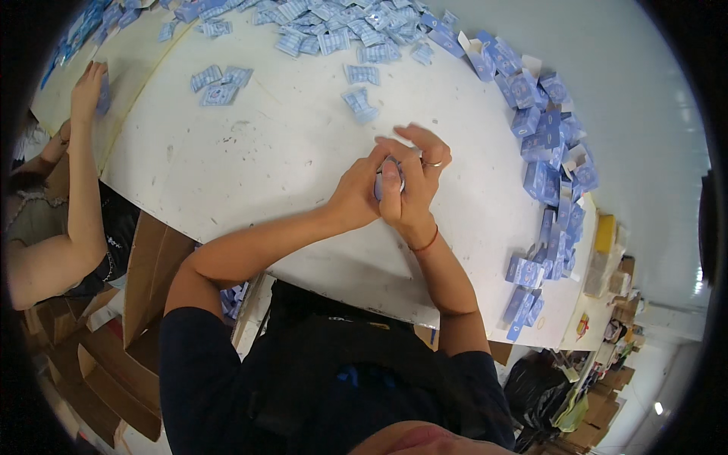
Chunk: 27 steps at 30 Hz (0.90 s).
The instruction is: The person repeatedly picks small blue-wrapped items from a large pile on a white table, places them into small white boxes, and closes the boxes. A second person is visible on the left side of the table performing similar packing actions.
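Over the white table [265, 163], my left hand [354, 188] and my right hand [415, 178] meet around a small blue box [378, 186]. Both are closed on it, and their fingers hide most of the box. The right thumb lies across its near side, while the raised right fingers are slightly blurred. Just beyond my hands lies a blue-and-white wrapped packet [360, 105], with a second packet [362, 74] behind it.
A large heap of packets [326, 23] covers the far edge; three packets [220, 86] lie left of centre. Many blue boxes [542, 144], some with open flaps, line the right edge by the wall. At left, a co-worker's hand [87, 91] holds a blue box. Cardboard cartons [148, 280] stand below.
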Motion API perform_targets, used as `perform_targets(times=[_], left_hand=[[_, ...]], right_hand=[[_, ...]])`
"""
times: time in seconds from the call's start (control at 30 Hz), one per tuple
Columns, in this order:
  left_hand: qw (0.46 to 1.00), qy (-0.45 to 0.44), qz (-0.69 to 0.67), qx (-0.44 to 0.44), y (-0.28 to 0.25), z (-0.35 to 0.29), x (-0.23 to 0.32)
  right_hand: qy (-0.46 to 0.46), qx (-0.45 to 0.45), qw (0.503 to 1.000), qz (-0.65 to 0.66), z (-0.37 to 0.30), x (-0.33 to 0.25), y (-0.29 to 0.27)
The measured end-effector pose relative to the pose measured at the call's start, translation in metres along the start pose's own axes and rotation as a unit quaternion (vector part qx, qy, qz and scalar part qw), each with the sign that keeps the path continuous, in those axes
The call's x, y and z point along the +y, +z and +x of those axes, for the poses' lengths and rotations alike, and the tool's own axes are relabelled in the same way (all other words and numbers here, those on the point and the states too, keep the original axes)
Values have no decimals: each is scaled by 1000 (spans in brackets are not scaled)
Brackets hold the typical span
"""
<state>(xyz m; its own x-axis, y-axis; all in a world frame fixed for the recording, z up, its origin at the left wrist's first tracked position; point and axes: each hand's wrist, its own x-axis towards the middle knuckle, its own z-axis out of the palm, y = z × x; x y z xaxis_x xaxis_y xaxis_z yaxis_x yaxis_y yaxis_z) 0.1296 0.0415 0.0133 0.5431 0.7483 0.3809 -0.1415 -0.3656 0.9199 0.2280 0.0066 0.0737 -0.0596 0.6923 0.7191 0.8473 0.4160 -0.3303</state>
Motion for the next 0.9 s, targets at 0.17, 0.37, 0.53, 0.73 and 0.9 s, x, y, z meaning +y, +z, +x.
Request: perform_targets(times=[0.17,0.37,0.53,0.73,0.9], left_hand=[[999,-46,-24,6,-5,-4,9],[994,-99,40,-11,-10,1,8],[989,-134,-11,68,-30,2,7],[991,-92,-19,98,-50,-12,3],[991,-82,6,110,-53,-17,1]], right_hand=[[29,-82,989,-121,-8,-7,-24],[181,-138,961,156,-14,12,-22],[361,6,711,604,30,50,-10],[23,-172,982,78,21,92,70],[125,24,973,193,0,51,17]])
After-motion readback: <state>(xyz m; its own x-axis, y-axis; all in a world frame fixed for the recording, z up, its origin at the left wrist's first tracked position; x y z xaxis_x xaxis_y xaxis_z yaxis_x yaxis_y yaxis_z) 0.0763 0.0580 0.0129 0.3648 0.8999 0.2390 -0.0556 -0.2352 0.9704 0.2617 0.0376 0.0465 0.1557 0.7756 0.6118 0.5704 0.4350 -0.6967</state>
